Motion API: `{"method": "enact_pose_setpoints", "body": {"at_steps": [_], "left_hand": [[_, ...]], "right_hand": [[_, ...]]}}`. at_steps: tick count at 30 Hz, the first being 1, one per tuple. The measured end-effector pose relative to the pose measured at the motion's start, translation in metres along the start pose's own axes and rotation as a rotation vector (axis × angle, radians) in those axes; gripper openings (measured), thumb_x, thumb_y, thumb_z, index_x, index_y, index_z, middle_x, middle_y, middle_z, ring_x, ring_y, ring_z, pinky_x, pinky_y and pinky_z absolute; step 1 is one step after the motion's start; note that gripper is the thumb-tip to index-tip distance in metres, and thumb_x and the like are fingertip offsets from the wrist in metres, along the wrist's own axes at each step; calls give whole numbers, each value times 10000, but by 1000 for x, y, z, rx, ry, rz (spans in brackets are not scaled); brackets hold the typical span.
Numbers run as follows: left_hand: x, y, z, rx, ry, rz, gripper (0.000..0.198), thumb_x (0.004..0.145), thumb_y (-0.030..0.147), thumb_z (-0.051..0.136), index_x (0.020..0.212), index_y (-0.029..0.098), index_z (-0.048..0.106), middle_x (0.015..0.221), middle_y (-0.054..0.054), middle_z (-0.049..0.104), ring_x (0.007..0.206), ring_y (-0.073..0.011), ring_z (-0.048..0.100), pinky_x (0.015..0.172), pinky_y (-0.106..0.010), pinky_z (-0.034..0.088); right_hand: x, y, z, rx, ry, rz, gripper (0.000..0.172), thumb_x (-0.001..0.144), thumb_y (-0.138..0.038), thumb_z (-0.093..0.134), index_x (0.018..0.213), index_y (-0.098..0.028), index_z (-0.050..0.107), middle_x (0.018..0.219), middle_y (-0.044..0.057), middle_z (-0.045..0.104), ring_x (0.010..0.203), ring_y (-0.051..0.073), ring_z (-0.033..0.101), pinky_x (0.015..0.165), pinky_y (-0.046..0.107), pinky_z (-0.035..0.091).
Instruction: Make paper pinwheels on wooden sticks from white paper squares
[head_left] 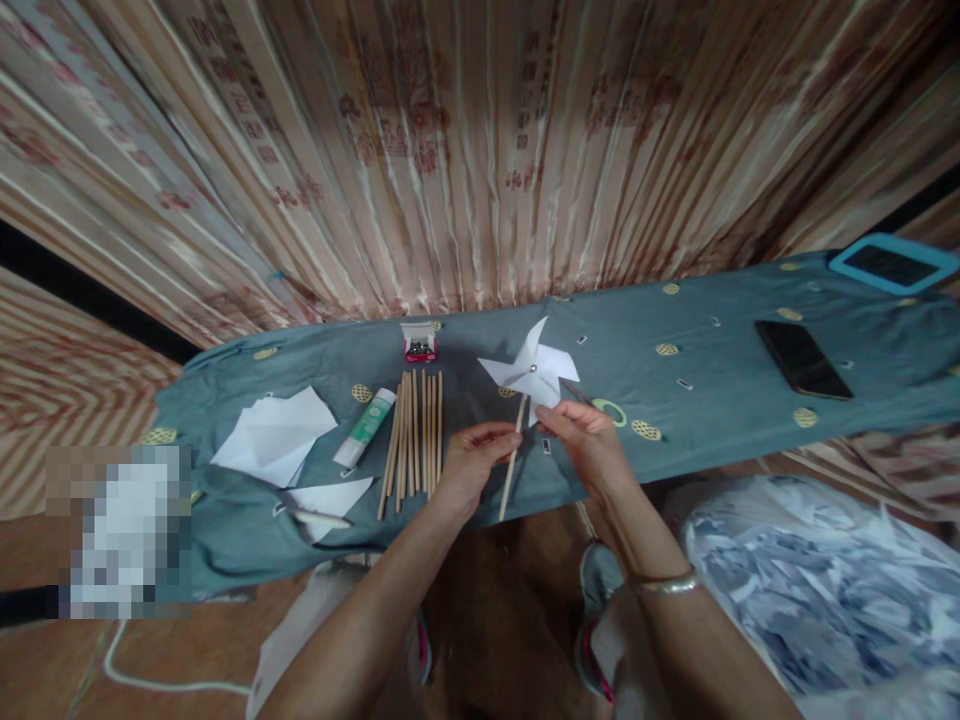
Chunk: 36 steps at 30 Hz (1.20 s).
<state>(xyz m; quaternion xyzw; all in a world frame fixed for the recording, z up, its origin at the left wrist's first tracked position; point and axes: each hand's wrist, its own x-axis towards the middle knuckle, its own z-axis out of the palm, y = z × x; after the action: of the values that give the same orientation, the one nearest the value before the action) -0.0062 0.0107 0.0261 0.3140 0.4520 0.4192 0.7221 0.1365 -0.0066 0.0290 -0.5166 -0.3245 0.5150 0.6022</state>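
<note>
A white paper pinwheel (551, 362) with a metal pin at its centre is held up over the cloth. Its thin wooden stick (510, 475) slants down toward me, and my left hand (478, 455) pinches it just below the blades. My right hand (589, 435) has thumb and fingers closed at the tip of the pinwheel's lower blade. Left of my hands lie several wooden sticks (411, 440) side by side. Behind them stands an open small red box (420, 343) of metal pins. Scissors with a green handle (611, 412) lie partly hidden behind my right hand.
A glue stick (365, 427), stacked white paper (277, 435) and a pen (322, 518) on a paper piece are at left. A black phone (802, 358) and a blue-framed tablet (892, 263) lie right. A plastic bag (817, 590) stands below the narrow table's front edge (720, 462).
</note>
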Motion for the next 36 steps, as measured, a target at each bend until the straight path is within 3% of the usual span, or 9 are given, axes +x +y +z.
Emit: {"method": "enact_pose_setpoints", "body": {"at_steps": [9, 13, 18, 22, 26, 36], "left_hand": [[-1, 0, 0, -17, -7, -1, 284, 428, 291, 876, 642, 163, 739, 614, 5, 685, 588, -85, 572, 615, -206, 441], [1, 1, -3, -23, 2, 2, 300, 415, 293, 884, 642, 160, 739, 604, 8, 681, 570, -77, 566, 597, -197, 435], [2, 5, -7, -71, 17, -46, 332, 386, 278, 895, 646, 149, 733, 612, 1, 680, 578, -78, 578, 606, -200, 446], [-1, 6, -6, -69, -37, -84, 338, 400, 275, 891, 660, 127, 735, 609, -5, 670, 550, -66, 559, 580, -193, 433], [-4, 5, -5, -40, -95, -110, 331, 409, 290, 888, 656, 127, 740, 603, -7, 668, 540, -64, 558, 573, -187, 432], [-3, 5, -6, -7, -86, -72, 308, 428, 288, 877, 664, 141, 745, 612, -3, 671, 545, -66, 557, 571, -188, 429]], "right_hand": [[1, 2, 8, -34, 0, -16, 302, 577, -454, 807, 522, -204, 647, 557, -25, 627, 529, 98, 488, 556, 254, 371], [1, -2, 0, -99, 23, -34, 301, 597, -470, 797, 540, -200, 676, 536, -19, 626, 516, 100, 489, 547, 253, 370], [6, -11, -26, -169, 237, -153, 368, 643, -531, 752, 524, -193, 673, 559, 7, 643, 527, 105, 509, 555, 252, 388], [14, -15, -40, -119, 398, -209, 318, 618, -501, 781, 596, -196, 693, 569, -18, 619, 530, 93, 493, 541, 238, 369], [18, -13, -39, -55, 314, -170, 320, 541, -476, 821, 692, -209, 730, 640, -14, 665, 592, 114, 544, 587, 249, 407], [16, -11, -26, -39, 249, -113, 287, 492, -430, 852, 609, -208, 715, 602, -19, 653, 588, 112, 528, 614, 259, 408]]}}
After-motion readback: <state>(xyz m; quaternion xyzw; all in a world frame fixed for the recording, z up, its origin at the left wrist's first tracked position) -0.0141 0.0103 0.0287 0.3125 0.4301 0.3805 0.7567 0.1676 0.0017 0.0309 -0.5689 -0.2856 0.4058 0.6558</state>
